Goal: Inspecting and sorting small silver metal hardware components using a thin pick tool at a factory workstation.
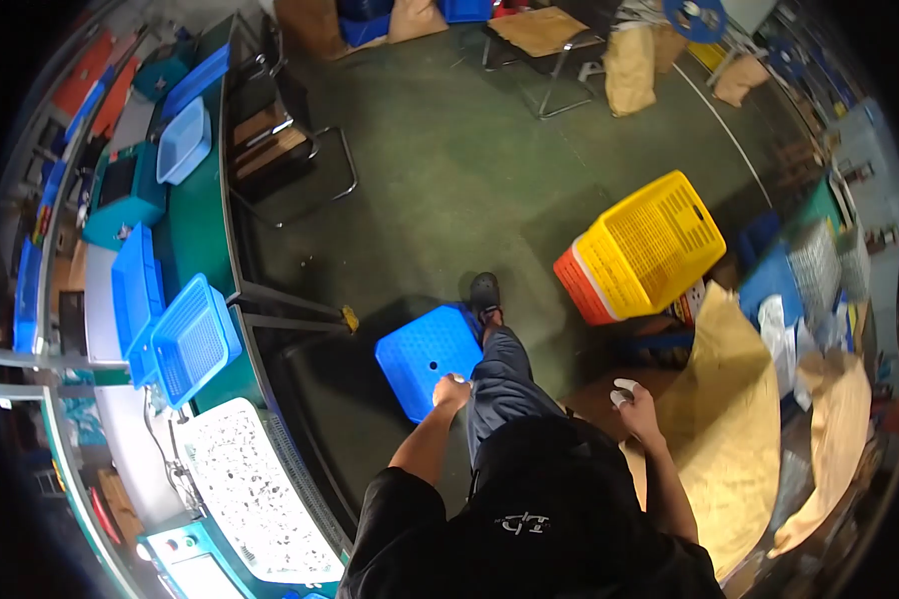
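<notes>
My left hand (450, 392) is at the near right edge of a blue plastic stool (415, 344) with a small hole in its top. Its fingers are curled, with white coverings at the tips. Whether it grips the stool or only hangs above it, I cannot make out. My right hand (637, 409) is held out to the right beside a large sheet of brown paper (734, 429). White coverings show on its fingers, which are apart, and nothing is visible in them. My leg in dark trousers (509, 374) stretches forward, ending in a dark shoe (484, 292) beside the stool.
Nested yellow and red crates (659, 245) stand ahead on the right. Along the left runs a green workbench (205, 225) with blue trays (195, 334) and a white basket (250, 489) of small dark-and-white pieces. A metal-framed chair (335, 165) stands by the bench.
</notes>
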The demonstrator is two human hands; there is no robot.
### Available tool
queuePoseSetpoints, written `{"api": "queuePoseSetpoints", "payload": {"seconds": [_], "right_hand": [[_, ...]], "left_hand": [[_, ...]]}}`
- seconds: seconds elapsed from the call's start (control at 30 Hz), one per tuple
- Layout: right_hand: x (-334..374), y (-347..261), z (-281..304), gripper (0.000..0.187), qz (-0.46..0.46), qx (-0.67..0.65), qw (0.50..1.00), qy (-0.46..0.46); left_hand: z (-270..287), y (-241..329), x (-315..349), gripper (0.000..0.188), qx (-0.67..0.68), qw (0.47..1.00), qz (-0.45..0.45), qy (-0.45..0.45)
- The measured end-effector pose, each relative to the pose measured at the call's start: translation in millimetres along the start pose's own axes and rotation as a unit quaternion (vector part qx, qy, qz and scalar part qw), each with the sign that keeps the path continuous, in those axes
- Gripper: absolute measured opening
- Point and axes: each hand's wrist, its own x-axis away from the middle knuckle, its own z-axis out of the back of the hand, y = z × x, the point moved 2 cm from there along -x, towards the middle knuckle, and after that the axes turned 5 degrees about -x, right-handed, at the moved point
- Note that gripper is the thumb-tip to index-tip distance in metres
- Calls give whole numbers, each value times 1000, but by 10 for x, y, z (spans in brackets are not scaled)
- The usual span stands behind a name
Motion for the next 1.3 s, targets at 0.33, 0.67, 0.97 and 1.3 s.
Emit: {"api": "queuePoseSetpoints", "payload": {"seconds": [0.33, 0.67, 0.97, 1.3], "right_hand": [[-3071, -1623, -492, 29, 75, 262, 951, -147], [-5253, -2711, -1240, 30, 143, 167, 952, -211], [-7505, -4330, -1830, 32, 20, 187, 939, -289], [-9813, -5916, -2728, 26, 104, 118, 941, -299]], "left_hand": [[488, -579, -1043, 44, 128, 978, 157, -47], [2481, 802, -1811, 35, 198, 967, 161, 18], [3236, 2086, -3075, 36, 282, 922, 253, 75], [4635, 3581, -4485, 38, 346, 888, 236, 188]]}}
